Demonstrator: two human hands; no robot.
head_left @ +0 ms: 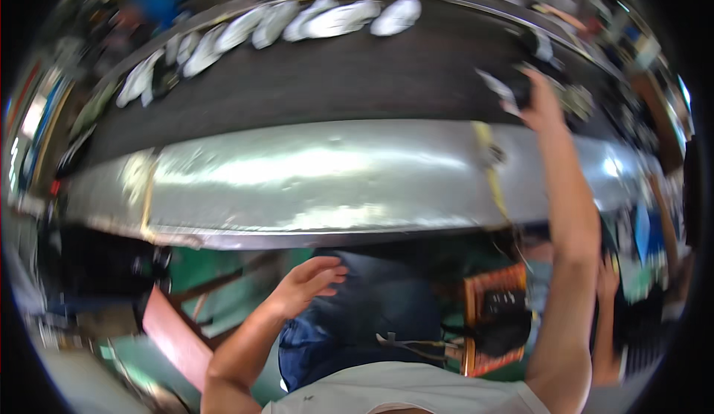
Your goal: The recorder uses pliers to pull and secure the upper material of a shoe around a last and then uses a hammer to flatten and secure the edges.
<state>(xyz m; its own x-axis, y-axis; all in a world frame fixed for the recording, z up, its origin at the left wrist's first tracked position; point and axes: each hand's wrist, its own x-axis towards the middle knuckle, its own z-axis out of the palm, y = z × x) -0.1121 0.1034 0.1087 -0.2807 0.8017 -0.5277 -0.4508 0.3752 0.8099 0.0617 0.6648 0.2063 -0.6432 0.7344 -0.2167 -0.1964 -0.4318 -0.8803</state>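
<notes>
My right grip (545, 105): at a dark-and-white item (514, 89), far right; blurred, can't tell if clenched.
My left grip (306, 286): released, nearer than the metal ledge (335, 172).
Dark belt (387, 79): open middle; white shoes (342, 20) along far edge.

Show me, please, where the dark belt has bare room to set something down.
The middle of the dark belt is bare, between the white shoes at its far edge and the silver panel at its near edge. It is crowded along those shoes and at the right, where blurred items lie near the right hand.
</notes>
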